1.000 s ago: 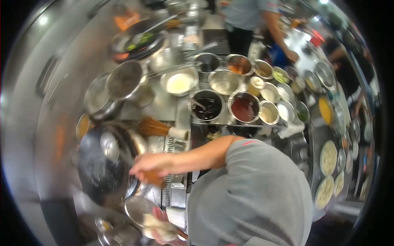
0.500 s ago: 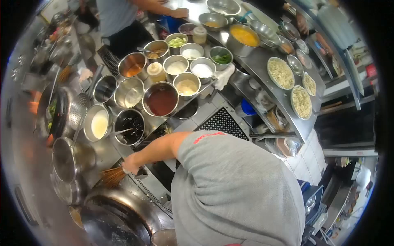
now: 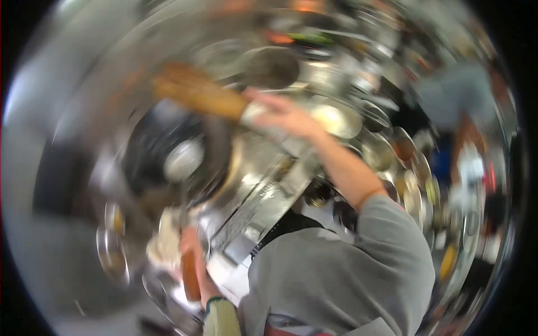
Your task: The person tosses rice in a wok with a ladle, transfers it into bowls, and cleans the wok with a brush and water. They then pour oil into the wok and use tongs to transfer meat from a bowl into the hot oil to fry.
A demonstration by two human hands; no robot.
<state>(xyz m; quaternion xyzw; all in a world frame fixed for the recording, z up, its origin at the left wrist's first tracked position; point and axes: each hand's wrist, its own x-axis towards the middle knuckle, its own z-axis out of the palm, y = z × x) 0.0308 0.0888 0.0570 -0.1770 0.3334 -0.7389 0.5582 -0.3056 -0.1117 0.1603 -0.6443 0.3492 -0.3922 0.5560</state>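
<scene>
My right hand (image 3: 286, 117) is closed round the pale-wrapped end of a bamboo wok brush (image 3: 196, 94). Its bristles stretch left over the far rim of a dark wok (image 3: 148, 131), smeared by motion. Low on the left, my left hand (image 3: 192, 243) grips a ladle by its brown wooden handle (image 3: 191, 280). The round metal bowl of the ladle (image 3: 184, 161) is over the wok's inside. Right beside my left hand lies a crumpled cream cloth (image 3: 165, 241).
Beyond my right forearm stand several metal pots, one with a pale yellow liquid (image 3: 330, 120). A slotted metal strip (image 3: 246, 215) runs along the stove's near edge. Small bowls (image 3: 112, 252) sit at left. Another person in a grey shirt (image 3: 457, 92) is at upper right.
The view has swung left to the wok. My right hand has lifted the bamboo brush from the stove side to the wok's rim. My left hand with the ladle has come into view.
</scene>
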